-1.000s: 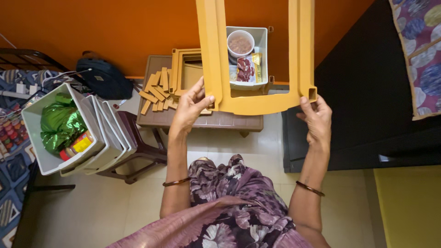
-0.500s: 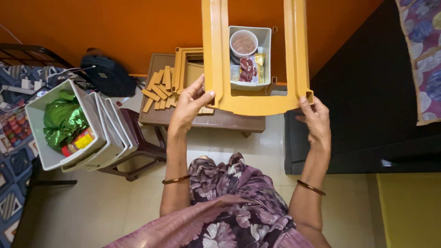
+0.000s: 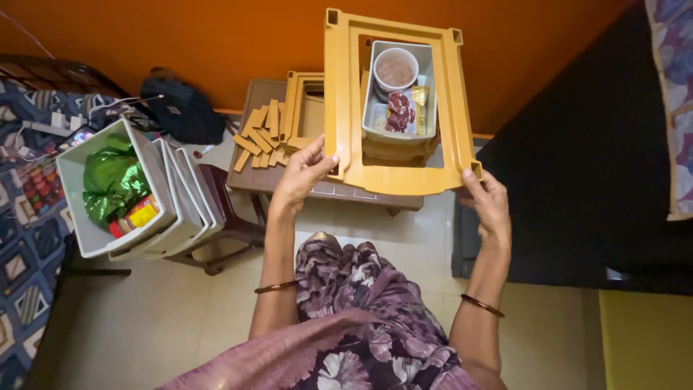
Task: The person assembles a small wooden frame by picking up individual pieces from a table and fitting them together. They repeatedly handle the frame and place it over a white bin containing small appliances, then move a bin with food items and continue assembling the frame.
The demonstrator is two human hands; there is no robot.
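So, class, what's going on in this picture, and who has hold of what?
A person holds a yellow plastic frame in both hands, the left hand at its near left corner, the right hand at its near right corner. Through the frame shows a grey bin of packets on a brown table. Yellow slats lie alongside.

Hidden bits behind the frame

The yellow frame [image 3: 393, 177] covers the grey bin's [image 3: 372, 119] edges and part of the brown table [image 3: 274, 177]; the right hand's [image 3: 489, 206] fingertips vanish behind its corner; packet contents too small to tell.
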